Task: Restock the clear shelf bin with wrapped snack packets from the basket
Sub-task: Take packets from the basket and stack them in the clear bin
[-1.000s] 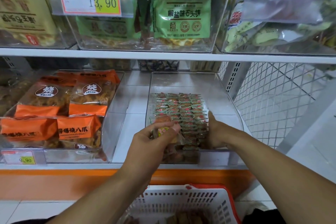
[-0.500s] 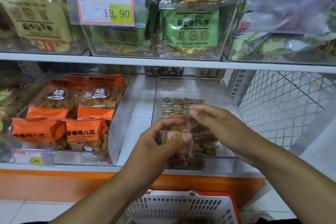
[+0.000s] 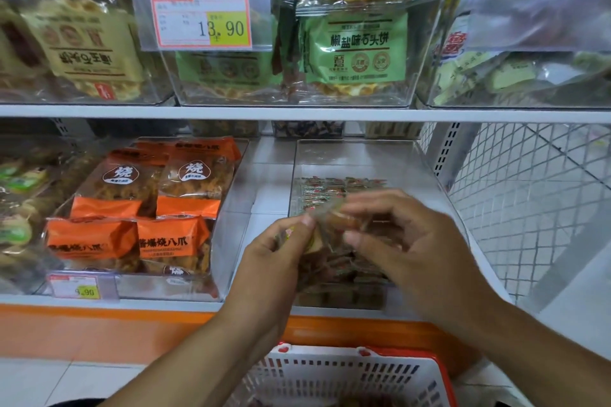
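The clear shelf bin (image 3: 360,155) stands on the lower shelf and holds neat rows of small wrapped snack packets (image 3: 327,190). In front of the bin my left hand (image 3: 277,254) grips a small bunch of clear-wrapped brown snack packets (image 3: 334,225). My right hand (image 3: 406,238) has its fingers curled at the same bunch from the right, pinching a packet. The white basket (image 3: 350,377) with a red rim sits below my forearms. Its contents are mostly out of view.
Left of the bin is a clear bin of orange snack bags (image 3: 148,208) with a price tag (image 3: 77,287). The upper shelf (image 3: 297,114) carries bins of green and beige cracker bags. A white wire mesh panel (image 3: 529,201) closes the right side.
My right hand has left the packet rows in the bin and come forward to meet the left hand at the bunch. The view has tilted up slightly.
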Demonstrator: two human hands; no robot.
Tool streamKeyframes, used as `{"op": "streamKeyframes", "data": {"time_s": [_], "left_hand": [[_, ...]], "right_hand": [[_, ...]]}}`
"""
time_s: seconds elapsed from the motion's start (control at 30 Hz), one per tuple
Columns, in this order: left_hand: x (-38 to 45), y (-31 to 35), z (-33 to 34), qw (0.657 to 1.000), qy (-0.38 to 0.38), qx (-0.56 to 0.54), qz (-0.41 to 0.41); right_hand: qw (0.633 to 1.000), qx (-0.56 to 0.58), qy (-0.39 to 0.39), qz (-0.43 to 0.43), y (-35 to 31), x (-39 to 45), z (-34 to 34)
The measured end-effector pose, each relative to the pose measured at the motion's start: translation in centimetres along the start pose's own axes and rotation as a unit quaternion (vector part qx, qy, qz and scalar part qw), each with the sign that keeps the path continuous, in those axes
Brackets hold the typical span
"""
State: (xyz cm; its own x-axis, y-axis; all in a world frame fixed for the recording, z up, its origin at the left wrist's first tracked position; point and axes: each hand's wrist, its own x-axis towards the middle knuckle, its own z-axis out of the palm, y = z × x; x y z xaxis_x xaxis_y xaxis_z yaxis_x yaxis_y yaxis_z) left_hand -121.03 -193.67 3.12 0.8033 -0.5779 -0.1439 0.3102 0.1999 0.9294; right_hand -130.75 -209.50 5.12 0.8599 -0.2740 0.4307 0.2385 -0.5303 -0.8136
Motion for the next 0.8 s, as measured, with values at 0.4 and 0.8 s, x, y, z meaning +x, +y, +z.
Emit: {"op": "streamKeyframes", "data": {"time_s": [0.4, 0.8], "left_hand": [[-0.2, 0.7, -0.5, 0.983, -0.104, -0.138, -0.060], [0.3, 0.8, -0.3, 0.996, -0.049, -0.065, 0.032]], "right_hand": [[0.996, 0.005, 0.027, 0.088, -1.2, -0.9, 0.7], [0.920, 0.282, -0.006, 0.272, -0.1, -0.1, 0.0]]}}
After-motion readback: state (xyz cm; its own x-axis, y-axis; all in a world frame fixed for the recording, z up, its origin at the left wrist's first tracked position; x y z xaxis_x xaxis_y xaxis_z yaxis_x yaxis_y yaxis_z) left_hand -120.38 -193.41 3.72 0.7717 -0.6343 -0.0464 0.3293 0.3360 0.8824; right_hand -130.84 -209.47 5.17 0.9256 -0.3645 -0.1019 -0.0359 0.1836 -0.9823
